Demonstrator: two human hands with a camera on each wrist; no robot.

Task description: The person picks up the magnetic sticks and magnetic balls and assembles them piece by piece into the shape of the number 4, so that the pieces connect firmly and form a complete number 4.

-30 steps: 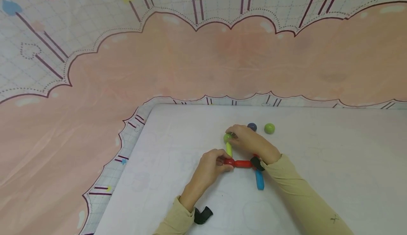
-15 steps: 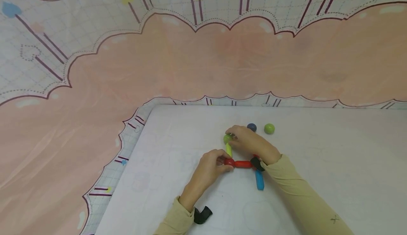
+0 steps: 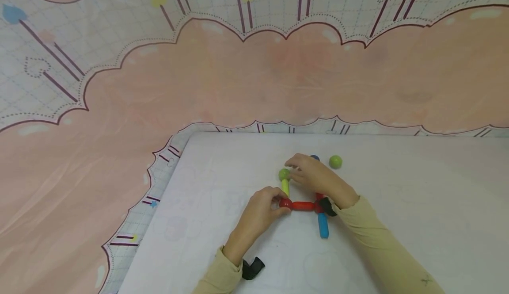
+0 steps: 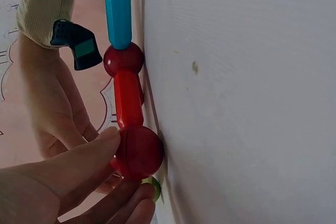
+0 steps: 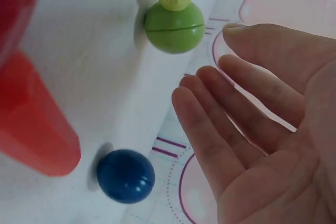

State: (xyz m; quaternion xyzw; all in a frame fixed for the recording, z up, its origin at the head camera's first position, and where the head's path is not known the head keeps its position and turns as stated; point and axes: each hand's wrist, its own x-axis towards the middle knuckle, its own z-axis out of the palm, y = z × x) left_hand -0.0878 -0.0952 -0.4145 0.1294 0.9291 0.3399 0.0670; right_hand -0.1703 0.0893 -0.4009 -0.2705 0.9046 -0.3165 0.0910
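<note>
My left hand (image 3: 256,210) pinches a dark red ball (image 4: 140,153) between thumb and fingers, low at the white tabletop. From that ball a red rod (image 4: 127,98) runs right to a second red ball (image 4: 123,60), which bears a blue rod (image 4: 118,17) and another red rod (image 5: 37,124). A yellow-green rod (image 3: 285,189) leads away from the held ball to a green ball (image 5: 175,29). Beside this green ball, apart from it, my right hand (image 3: 316,174) hovers with loosely extended fingers and nothing in its grasp.
Behind my right hand lies a loose dark blue ball (image 5: 126,176), partly covered in the head view. A loose green ball (image 3: 336,162) rests farther right. The white tabletop (image 3: 417,205) has its left and far edges in view, with a patterned cloth (image 3: 278,82) beyond.
My right hand has let go of the green ball at the rod's end and drawn slightly right. The left hand keeps its hold on the red ball.
</note>
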